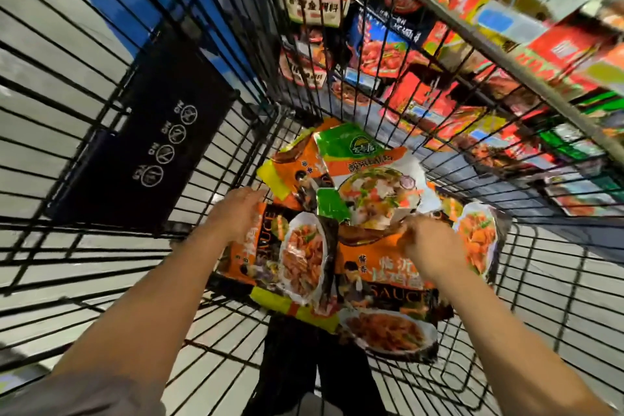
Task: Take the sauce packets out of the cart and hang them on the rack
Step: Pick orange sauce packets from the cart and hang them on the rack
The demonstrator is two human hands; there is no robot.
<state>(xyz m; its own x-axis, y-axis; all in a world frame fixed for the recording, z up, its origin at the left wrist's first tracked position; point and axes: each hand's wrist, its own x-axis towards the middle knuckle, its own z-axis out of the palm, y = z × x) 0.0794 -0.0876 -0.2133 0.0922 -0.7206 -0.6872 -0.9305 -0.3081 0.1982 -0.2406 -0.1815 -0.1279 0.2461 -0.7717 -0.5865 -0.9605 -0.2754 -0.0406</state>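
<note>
Several sauce packets (368, 186) fill cart (101, 132).

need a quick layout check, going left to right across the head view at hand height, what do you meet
black warning panel on the cart wall → left hand on an orange sauce packet → right hand → sauce packet with a plate picture → cart's right wire side

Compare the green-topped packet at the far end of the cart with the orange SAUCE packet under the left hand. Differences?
Colour: the green-topped packet has a green and orange face; the orange SAUCE packet is orange and black.
Contact: the left hand grips the SAUCE packet's edge; the right hand is at the green-topped packet's near edge.
Both picture a plated dish and lie in the cart.
</note>
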